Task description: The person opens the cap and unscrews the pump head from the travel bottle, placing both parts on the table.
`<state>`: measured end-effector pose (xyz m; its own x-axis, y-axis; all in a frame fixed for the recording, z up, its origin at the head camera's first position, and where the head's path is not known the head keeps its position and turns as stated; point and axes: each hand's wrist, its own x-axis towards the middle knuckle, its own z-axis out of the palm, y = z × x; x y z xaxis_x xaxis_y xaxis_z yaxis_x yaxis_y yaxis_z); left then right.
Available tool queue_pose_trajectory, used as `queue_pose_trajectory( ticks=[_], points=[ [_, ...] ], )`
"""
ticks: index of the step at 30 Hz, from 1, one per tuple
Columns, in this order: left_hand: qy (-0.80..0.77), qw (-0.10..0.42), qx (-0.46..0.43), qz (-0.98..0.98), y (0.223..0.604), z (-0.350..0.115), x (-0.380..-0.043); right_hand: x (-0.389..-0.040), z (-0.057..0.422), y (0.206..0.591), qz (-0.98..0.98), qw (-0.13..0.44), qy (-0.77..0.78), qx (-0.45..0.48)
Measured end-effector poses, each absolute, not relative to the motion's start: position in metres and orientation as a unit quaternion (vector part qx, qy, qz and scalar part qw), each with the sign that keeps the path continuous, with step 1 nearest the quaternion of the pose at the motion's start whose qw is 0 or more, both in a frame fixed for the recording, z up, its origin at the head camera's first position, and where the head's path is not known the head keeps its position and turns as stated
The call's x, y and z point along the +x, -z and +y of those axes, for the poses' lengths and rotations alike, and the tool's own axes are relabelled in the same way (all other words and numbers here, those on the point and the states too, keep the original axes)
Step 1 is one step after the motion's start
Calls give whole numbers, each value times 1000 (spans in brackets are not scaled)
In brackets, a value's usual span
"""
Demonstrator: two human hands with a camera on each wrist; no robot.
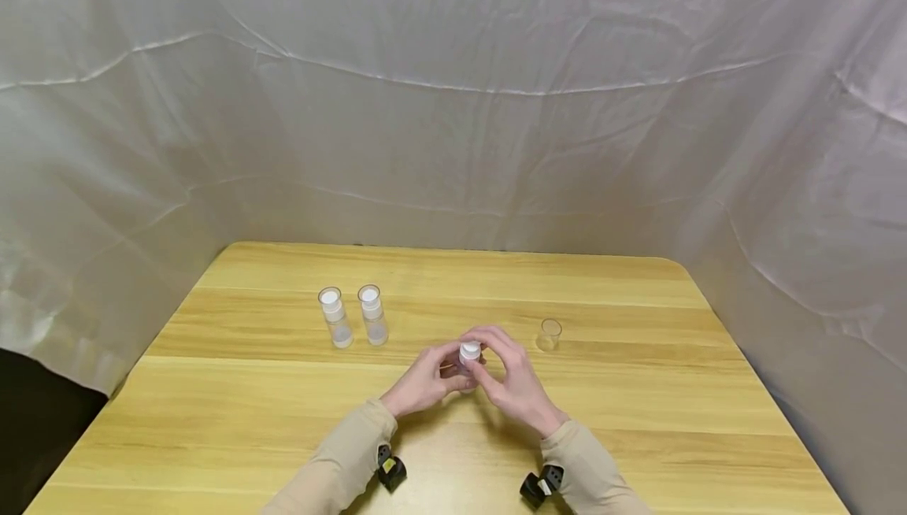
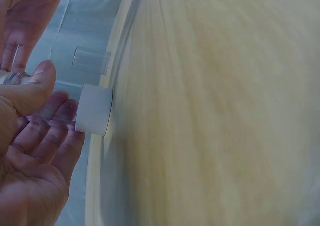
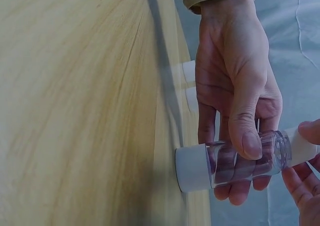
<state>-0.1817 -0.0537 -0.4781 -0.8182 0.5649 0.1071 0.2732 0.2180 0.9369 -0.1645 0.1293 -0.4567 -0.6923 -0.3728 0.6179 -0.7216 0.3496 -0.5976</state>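
A small clear bottle (image 3: 235,161) with a white base (image 2: 94,109) and a white top (image 1: 470,350) stands upright between both hands, its base right at the tabletop. My left hand (image 1: 425,379) grips the clear body, thumb on one side and fingers behind it, as the right wrist view shows. Around the white top, the right hand (image 1: 516,383) has its thumb and fingers pinching from the right. Only the fingertips of that hand (image 3: 306,181) show at the edge of the right wrist view. Off to the right stands a clear cap (image 1: 549,335), open end up.
Two similar bottles, a left one (image 1: 336,318) and a right one (image 1: 372,315), stand side by side at the left with clear caps over their white tops. The wooden table (image 1: 623,302) is bordered by a pale hanging curtain (image 1: 453,145) at the back and sides.
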Motion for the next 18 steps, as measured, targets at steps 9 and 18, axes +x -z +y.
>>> queue_pose_trajectory(
  ticks=[9,18],
  points=[
    [-559,130,271,772,478,-54,-183,-166,130,455,-798,193,-446,356],
    [-560,136,272,771,479,-54,-182,-165,129,451,-808,183,-456,325]
  ],
)
